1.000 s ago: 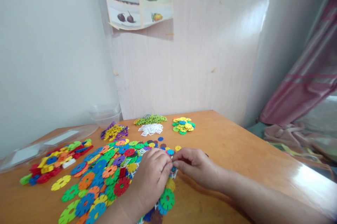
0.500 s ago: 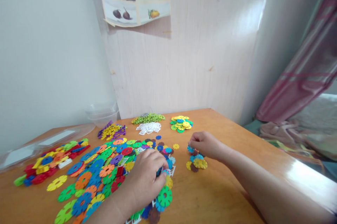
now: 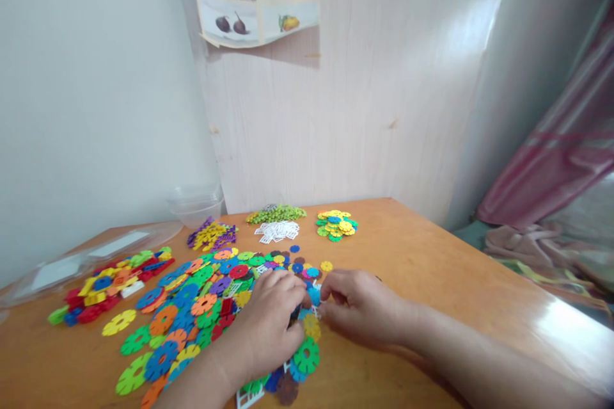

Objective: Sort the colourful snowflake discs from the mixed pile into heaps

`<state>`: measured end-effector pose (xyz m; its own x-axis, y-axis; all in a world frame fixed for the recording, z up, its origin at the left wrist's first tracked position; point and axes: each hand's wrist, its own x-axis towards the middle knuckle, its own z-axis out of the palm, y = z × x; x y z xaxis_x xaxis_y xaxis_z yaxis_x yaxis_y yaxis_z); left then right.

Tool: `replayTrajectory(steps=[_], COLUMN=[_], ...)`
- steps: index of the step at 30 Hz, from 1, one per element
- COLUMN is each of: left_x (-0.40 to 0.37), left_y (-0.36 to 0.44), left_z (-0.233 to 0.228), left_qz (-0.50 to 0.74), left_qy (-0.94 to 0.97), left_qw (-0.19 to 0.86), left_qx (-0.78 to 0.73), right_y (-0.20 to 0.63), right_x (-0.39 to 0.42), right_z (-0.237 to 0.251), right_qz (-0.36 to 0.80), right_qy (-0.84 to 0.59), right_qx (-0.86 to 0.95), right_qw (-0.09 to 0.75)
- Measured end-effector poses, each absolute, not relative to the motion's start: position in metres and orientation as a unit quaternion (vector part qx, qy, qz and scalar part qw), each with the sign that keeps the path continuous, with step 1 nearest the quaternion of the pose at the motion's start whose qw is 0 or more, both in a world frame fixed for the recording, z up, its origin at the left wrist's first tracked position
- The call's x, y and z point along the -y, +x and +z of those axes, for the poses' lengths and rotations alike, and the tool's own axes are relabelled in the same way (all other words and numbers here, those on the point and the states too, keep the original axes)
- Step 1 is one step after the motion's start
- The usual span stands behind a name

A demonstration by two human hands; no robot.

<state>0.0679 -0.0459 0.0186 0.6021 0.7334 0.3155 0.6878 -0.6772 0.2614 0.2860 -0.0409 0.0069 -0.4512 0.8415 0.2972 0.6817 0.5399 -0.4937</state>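
Observation:
My left hand (image 3: 274, 316) is curled low over a spread pile of notched plastic discs, with a dark piece (image 3: 295, 314) showing between its thumb and fingers; what exactly it is, I cannot make out. From the right, my right hand (image 3: 359, 303) reaches to the pile's edge, thumb and forefinger apart beside a light-blue disc (image 3: 314, 296). Just below the fingers of both hands lie a yellow disc (image 3: 311, 327) and a green disc (image 3: 306, 355). A brown disc (image 3: 288, 390) sits at the near edge of the pile.
Behind the pile are purple and yellow pieces (image 3: 212, 235), white lattice pieces (image 3: 277, 231), green pieces (image 3: 278, 213) and a heap of yellow and green discs (image 3: 336, 226). Building blocks (image 3: 103, 284), clear bags (image 3: 62, 270) and clear tubs (image 3: 196, 202) are at left on the wooden table (image 3: 407, 249).
My right hand has moved left from a small cluster of blue, yellow and brown discs to the main pile. That cluster is now hidden behind it. My left hand stays over the pile.

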Motion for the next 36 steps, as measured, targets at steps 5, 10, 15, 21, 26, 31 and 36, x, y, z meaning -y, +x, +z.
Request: replayTrajectory(steps=[5,10,15,21,26,31,36], left_x=[0.044,0.045,0.045,0.044,0.043,0.044,0.044], left_y=[0.067,0.067,0.068,0.068,0.068,0.069,0.069], left_z=[0.016,0.018,0.02,0.017,0.017,0.019,0.019], left_qz=[0.201,0.197,0.198,0.204,0.206,0.201,0.208], left_qy=[0.895,0.893,0.891,0.894,0.895,0.896,0.903], left_qw=[0.046,0.049,0.054,0.056,0.061,0.071,0.067], left_qx=[-0.396,-0.402,-0.404,-0.396,-0.39,-0.39,-0.371], right_y=[0.271,0.271,0.28,0.31,0.332,0.337,0.338], right_x=[0.051,0.048,0.039,0.01,-0.005,-0.008,-0.008], right_z=[-0.002,-0.004,0.0,0.008,0.011,0.007,0.008], right_qz=[0.146,0.175,0.241,0.273,0.244,0.221,0.155], right_qy=[-0.409,-0.425,-0.462,-0.527,-0.586,-0.59,-0.623], right_qx=[0.873,0.854,0.804,0.722,0.709,0.737,0.738], right_qw=[0.221,0.243,0.287,0.356,0.308,0.243,0.209])
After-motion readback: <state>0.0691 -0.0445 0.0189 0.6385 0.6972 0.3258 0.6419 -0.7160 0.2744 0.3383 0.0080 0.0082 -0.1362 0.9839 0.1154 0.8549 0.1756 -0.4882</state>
